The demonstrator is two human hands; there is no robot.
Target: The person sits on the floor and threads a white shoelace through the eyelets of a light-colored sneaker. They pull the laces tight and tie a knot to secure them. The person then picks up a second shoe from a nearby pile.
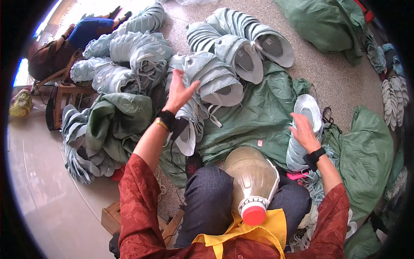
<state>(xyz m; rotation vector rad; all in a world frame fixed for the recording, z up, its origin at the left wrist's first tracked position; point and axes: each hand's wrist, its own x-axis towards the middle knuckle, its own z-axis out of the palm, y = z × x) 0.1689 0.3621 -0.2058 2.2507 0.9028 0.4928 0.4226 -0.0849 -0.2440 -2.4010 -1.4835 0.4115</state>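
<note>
My left hand has its fingers stretched apart and is at the near left side of a nested stack of pale blue-grey shoe uppers; I cannot tell if it touches them. A shorter stack of the same uppers lies under that wrist. My right hand is open beside another stack of shoe uppers, its fingers pointing up and left. Between my knees stands a big clear plastic jug with a red cap, partly filled with something tan. Green woven sacking spreads under the stacks.
More stacks of uppers lie at the far left, others far ahead. Green sacks bulge at the far right and near right. At the left are a wooden stool and a seated person in blue.
</note>
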